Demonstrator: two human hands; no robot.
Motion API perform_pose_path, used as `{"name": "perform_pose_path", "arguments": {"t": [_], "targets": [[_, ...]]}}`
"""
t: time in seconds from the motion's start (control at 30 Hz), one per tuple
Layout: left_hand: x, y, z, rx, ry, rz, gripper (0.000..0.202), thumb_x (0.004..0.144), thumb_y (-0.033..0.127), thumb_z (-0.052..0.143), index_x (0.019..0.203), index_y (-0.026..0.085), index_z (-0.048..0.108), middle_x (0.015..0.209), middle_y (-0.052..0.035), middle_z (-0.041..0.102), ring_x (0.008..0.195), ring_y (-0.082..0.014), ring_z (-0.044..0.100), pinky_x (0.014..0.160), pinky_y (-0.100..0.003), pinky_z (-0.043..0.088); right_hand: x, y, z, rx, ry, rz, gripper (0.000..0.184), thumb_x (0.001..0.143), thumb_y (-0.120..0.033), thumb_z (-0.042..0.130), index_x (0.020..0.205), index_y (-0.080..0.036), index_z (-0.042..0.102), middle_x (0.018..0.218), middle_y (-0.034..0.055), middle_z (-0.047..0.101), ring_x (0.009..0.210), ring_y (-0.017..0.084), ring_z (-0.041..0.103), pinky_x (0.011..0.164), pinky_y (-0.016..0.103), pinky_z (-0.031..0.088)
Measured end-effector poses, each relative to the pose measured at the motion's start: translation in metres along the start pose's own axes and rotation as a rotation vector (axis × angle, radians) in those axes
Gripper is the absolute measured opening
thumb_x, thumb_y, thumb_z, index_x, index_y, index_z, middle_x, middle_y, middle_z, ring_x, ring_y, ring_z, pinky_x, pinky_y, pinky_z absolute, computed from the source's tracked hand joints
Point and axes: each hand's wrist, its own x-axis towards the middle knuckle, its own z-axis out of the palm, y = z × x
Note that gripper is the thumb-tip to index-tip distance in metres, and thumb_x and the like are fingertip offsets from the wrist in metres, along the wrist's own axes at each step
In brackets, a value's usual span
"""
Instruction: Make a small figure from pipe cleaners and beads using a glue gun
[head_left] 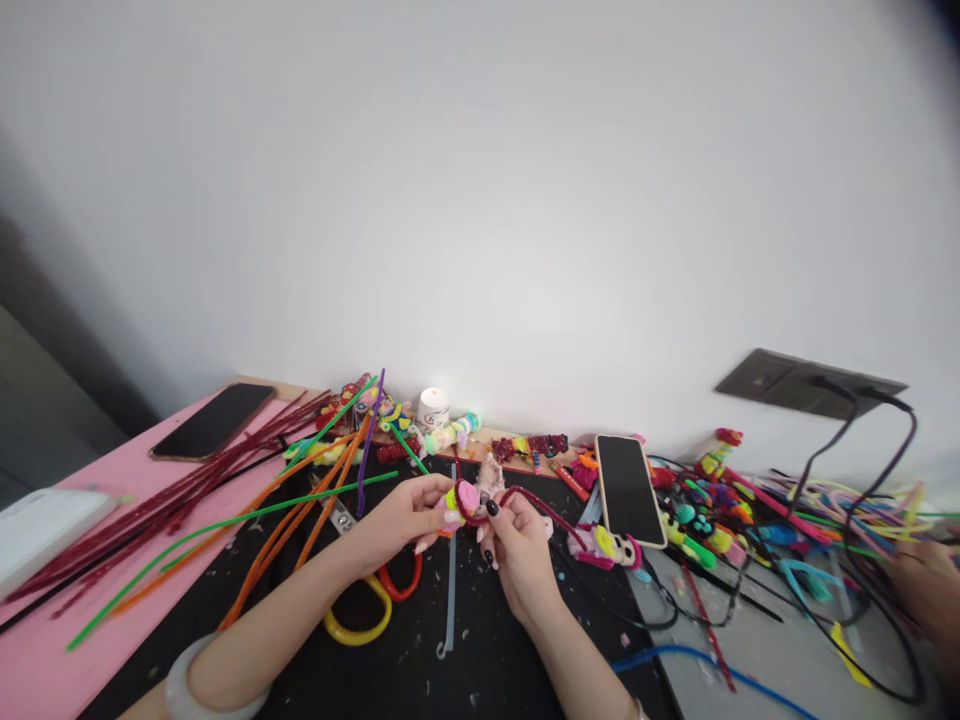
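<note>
Between my hands is a small pipe-cleaner figure (468,497) in pink, yellow and dark red. My left hand (427,512) grips it from the left, thumb and fingers closed round it. A dark red glittery pipe cleaner (536,500) runs off it to the right, pinched between the thumb and fingers of my right hand (514,535). Below my left wrist lie scissors (360,628) with yellow and red handles. A thin translucent stick (451,590) rests on the black mat (495,670) between my forearms.
Red, orange and green pipe cleaners (225,510) spread across the left. A phone (214,420) lies on the pink surface; another phone (628,490) stands right of my hands. Finished figures and a white cup (433,409) line the wall. At far right are cables (847,520) and another person's hand (926,580).
</note>
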Motion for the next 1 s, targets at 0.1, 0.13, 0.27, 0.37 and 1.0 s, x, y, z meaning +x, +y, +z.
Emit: {"name": "perform_pose_path", "arguments": {"t": [0.1, 0.13, 0.27, 0.37, 1.0], "targets": [[-0.003, 0.004, 0.002, -0.004, -0.052, -0.032, 0.053, 0.073, 0.051, 0.098, 0.098, 0.017, 0.067, 0.075, 0.0064, 0.064, 0.041, -0.0006, 0.035, 0.042, -0.021, 0.026, 0.000, 0.000, 0.001, -0.026, 0.009, -0.009, 0.061, 0.071, -0.076, 0.092, 0.076, -0.025, 0.058, 0.052, -0.0042, 0.063, 0.037, 0.009, 0.038, 0.041, 0.021, 0.028], [-0.004, 0.004, 0.002, 0.005, -0.069, -0.047, 0.053, 0.074, 0.053, 0.097, 0.100, 0.016, 0.068, 0.078, 0.0051, 0.066, 0.040, -0.0001, 0.035, 0.042, -0.021, 0.025, 0.000, 0.000, 0.001, -0.034, 0.015, -0.012, 0.060, 0.071, -0.075, 0.091, 0.075, -0.025, 0.059, 0.052, -0.0037, 0.063, 0.037, 0.009, 0.038, 0.042, 0.021, 0.028], [-0.006, 0.003, -0.001, 0.030, -0.131, -0.119, 0.054, 0.076, 0.056, 0.095, 0.101, 0.015, 0.070, 0.090, -0.0009, 0.073, 0.041, 0.0013, 0.038, 0.041, -0.020, 0.026, 0.001, 0.000, 0.000, -0.052, 0.067, -0.009, 0.056, 0.070, -0.069, 0.093, 0.074, -0.023, 0.061, 0.052, -0.0024, 0.062, 0.039, 0.010, 0.039, 0.043, 0.022, 0.029], [-0.005, -0.003, -0.005, 0.008, -0.153, -0.172, 0.056, 0.075, 0.053, 0.096, 0.104, 0.016, 0.068, 0.093, -0.0012, 0.073, 0.042, -0.0004, 0.047, 0.042, -0.019, 0.031, 0.001, 0.002, 0.000, -0.061, 0.106, -0.009, 0.055, 0.069, -0.067, 0.095, 0.073, -0.022, 0.062, 0.052, -0.0021, 0.062, 0.040, 0.010, 0.040, 0.044, 0.021, 0.028], [-0.005, -0.007, -0.005, 0.055, -0.102, -0.258, 0.060, 0.076, 0.062, 0.093, 0.100, 0.020, 0.059, 0.082, -0.0010, 0.077, 0.071, -0.0183, 0.079, 0.059, -0.023, 0.050, 0.001, 0.001, -0.002, -0.092, 0.097, -0.030, 0.054, 0.071, -0.067, 0.093, 0.073, -0.024, 0.059, 0.052, -0.0030, 0.061, 0.040, 0.011, 0.041, 0.041, 0.022, 0.029]]}}
